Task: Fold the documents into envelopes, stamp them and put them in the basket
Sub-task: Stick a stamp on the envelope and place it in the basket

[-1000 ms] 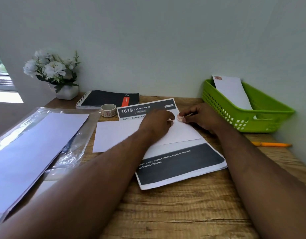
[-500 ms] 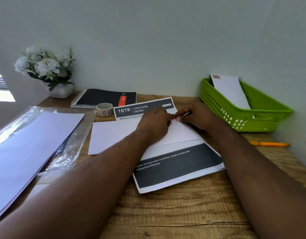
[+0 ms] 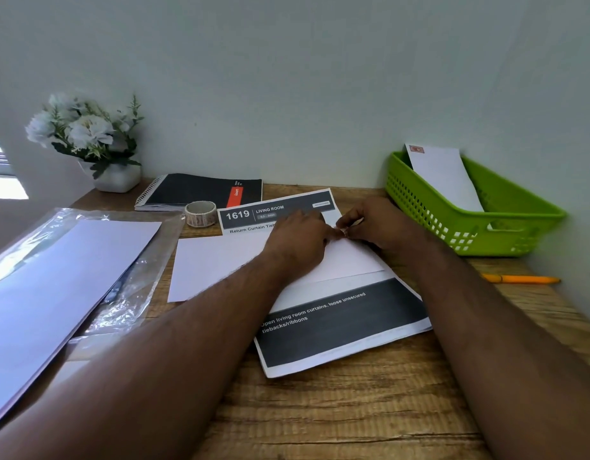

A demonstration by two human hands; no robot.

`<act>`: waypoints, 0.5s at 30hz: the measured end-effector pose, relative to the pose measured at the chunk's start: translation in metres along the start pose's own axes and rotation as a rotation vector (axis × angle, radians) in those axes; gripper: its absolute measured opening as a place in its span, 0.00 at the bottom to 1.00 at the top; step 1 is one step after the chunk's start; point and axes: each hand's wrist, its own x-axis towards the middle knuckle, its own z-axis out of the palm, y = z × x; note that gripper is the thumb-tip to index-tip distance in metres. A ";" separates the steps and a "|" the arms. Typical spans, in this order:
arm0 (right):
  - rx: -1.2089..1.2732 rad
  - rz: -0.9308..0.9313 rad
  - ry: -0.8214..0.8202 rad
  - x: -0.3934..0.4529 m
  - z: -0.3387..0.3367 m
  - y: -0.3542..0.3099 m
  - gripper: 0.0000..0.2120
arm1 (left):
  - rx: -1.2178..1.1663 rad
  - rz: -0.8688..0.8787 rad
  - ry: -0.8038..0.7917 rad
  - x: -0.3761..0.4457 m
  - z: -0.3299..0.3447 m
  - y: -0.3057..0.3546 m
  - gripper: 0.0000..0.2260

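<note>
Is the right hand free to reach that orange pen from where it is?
Probably yes: the orange pen lies in the open beside the right forearm, nothing between, though the right hand is busy on the envelope.

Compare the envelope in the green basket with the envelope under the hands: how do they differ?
The envelope in the basket leans tilted against the green basket; the envelope on the desk lies flat on a printed document. The basket one shows a red stamp; on the desk one, both hands meet at its top right corner. Both are white.
</note>
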 end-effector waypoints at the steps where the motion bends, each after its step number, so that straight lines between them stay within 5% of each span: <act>1: -0.007 -0.005 -0.002 -0.001 0.000 -0.001 0.10 | 0.004 0.002 0.000 0.000 0.000 0.000 0.20; 15: -0.015 0.031 -0.038 0.000 -0.002 -0.001 0.09 | -0.032 -0.009 -0.013 0.001 -0.001 -0.001 0.21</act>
